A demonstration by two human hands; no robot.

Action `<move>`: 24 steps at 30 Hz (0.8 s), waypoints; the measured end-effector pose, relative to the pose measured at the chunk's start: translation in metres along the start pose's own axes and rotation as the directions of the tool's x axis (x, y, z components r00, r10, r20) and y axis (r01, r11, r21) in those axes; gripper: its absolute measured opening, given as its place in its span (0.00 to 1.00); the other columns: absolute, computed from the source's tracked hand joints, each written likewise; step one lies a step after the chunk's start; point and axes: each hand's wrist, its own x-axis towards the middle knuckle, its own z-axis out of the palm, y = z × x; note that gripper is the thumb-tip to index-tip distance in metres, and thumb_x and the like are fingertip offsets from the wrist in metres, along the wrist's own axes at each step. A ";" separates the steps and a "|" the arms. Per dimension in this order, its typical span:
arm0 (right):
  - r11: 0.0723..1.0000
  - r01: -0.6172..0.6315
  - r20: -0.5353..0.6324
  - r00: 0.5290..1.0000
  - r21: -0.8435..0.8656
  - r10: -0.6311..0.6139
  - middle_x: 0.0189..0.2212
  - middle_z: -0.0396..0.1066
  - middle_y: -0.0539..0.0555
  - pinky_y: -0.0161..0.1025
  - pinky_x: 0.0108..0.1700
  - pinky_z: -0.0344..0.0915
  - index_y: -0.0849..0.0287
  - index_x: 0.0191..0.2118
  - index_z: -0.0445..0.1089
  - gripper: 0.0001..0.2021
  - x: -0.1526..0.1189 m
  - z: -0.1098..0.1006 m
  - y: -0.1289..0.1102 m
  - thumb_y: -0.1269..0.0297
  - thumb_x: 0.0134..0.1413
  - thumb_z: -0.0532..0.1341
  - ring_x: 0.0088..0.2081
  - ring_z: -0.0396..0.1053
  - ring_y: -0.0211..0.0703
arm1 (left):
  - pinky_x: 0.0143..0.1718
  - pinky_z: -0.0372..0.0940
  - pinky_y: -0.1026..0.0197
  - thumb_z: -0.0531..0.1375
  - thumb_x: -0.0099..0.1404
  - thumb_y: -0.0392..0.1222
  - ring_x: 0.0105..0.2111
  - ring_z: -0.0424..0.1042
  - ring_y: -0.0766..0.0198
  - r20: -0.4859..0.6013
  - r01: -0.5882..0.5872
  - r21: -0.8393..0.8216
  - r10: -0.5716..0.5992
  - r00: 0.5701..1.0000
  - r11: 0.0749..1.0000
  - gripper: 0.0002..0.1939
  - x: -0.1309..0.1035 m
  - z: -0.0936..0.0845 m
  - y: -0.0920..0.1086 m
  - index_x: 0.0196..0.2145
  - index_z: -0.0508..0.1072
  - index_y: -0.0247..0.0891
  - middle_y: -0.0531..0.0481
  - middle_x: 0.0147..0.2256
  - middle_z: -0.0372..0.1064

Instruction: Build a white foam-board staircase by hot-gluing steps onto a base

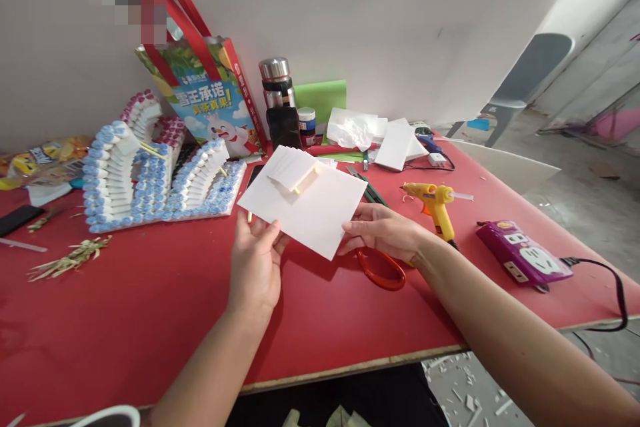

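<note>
As I reach forward, left hand [257, 263] and right hand [383, 233] pinch the white board [323, 213].
Red table [150, 320] below; chair [527, 70] beyond.

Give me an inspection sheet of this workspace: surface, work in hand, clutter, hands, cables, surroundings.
Surface: smooth red tabletop, pale front edge.
Work in hand: flat white rectangular board carrying a small white stepped piece with pale yellow strips.
Clutter: yellow plastic glue gun, blue-tipped white stepped model, dry beige stalks.
Hands: left hand and right hand grip the board's edges.
Cables: black cord from purple plastic power strip loops near the table's right edge.
Surroundings: white upright panel behind, grey plastic chair, white scraps on floor.
</note>
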 end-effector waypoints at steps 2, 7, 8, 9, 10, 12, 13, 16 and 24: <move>1.000 0.019 -0.058 0.998 0.002 -0.018 0.49 0.77 0.61 0.46 0.48 0.76 0.62 0.52 0.74 0.18 0.003 0.000 0.003 0.62 0.57 0.68 0.45 0.77 0.47 | 0.47 0.72 0.60 0.66 0.60 0.33 0.55 0.73 0.58 0.033 0.033 -0.001 -0.033 0.999 0.999 0.28 -0.006 0.003 -0.004 0.55 0.67 0.53 0.50 0.55 0.72; 0.995 0.103 -0.284 0.953 -0.015 -0.103 0.41 0.80 0.59 0.43 0.43 0.75 0.60 0.47 0.74 0.18 0.006 -0.002 0.001 0.56 0.55 0.70 0.40 0.78 0.46 | 0.42 0.73 0.58 0.69 0.60 0.38 0.46 0.76 0.59 -0.132 0.127 0.033 -0.121 0.984 0.991 0.26 -0.007 -0.017 0.002 0.54 0.67 0.46 0.48 0.45 0.74; 0.991 0.123 -0.327 0.936 -0.044 -0.131 0.40 0.80 0.58 0.43 0.42 0.74 0.60 0.47 0.74 0.19 0.005 -0.003 -0.001 0.54 0.54 0.70 0.39 0.78 0.46 | 0.39 0.72 0.61 0.68 0.60 0.39 0.43 0.76 0.61 -0.194 0.100 0.056 -0.088 0.977 0.993 0.24 -0.004 -0.025 0.006 0.53 0.68 0.44 0.49 0.44 0.73; 0.987 0.139 -0.363 0.918 -0.083 -0.160 0.39 0.80 0.58 0.42 0.39 0.74 0.60 0.47 0.74 0.20 0.005 -0.004 -0.003 0.52 0.54 0.70 0.37 0.78 0.46 | 0.37 0.71 0.64 0.67 0.61 0.39 0.41 0.75 0.64 -0.243 0.054 0.089 -0.031 0.970 0.995 0.20 0.000 -0.034 0.012 0.51 0.70 0.43 0.49 0.44 0.74; 0.981 0.149 -0.391 0.901 -0.127 -0.188 0.39 0.80 0.57 0.41 0.37 0.73 0.59 0.47 0.74 0.21 0.004 -0.005 -0.004 0.50 0.54 0.70 0.35 0.77 0.45 | 0.35 0.69 0.66 0.66 0.63 0.40 0.38 0.74 0.67 -0.259 -0.011 0.122 0.042 0.965 0.993 0.16 0.006 -0.043 0.017 0.48 0.72 0.42 0.50 0.44 0.74; 0.967 0.147 -0.422 0.878 -0.210 -0.225 0.38 0.80 0.56 0.39 0.35 0.72 0.58 0.50 0.74 0.23 0.003 -0.007 -0.006 0.49 0.54 0.69 0.33 0.77 0.43 | 0.33 0.67 0.68 0.64 0.64 0.40 0.35 0.72 0.69 -0.250 -0.133 0.194 0.180 0.951 0.972 0.06 0.018 -0.059 0.027 0.39 0.76 0.38 0.49 0.41 0.75; 0.961 0.133 -0.431 0.873 -0.243 -0.230 0.39 0.81 0.56 0.38 0.34 0.72 0.58 0.51 0.75 0.23 0.003 -0.008 -0.006 0.49 0.54 0.69 0.33 0.77 0.43 | 0.34 0.67 0.68 0.64 0.65 0.39 0.34 0.71 0.69 -0.234 -0.182 0.224 0.234 0.944 0.957 0.04 0.025 -0.065 0.031 0.35 0.76 0.37 0.50 0.37 0.75; 0.952 0.046 -0.442 0.878 -0.303 -0.183 0.37 0.81 0.55 0.38 0.35 0.73 0.57 0.50 0.77 0.22 0.005 -0.007 -0.005 0.51 0.54 0.70 0.34 0.78 0.44 | 0.35 0.67 0.66 0.65 0.64 0.40 0.31 0.69 0.68 -0.146 -0.255 0.257 0.299 0.943 0.932 0.04 0.048 -0.072 0.038 0.32 0.76 0.38 0.52 0.30 0.72; 0.770 -0.084 -0.237 0.967 -0.632 -0.089 0.36 0.81 0.52 0.36 0.32 0.71 0.56 0.45 0.82 0.17 0.049 0.004 -0.013 0.52 0.55 0.68 0.34 0.77 0.43 | 0.35 0.65 0.65 0.68 0.57 0.39 0.28 0.70 0.67 0.024 -0.295 0.346 0.306 0.952 0.891 0.06 0.092 -0.052 0.018 0.30 0.76 0.36 0.50 0.28 0.74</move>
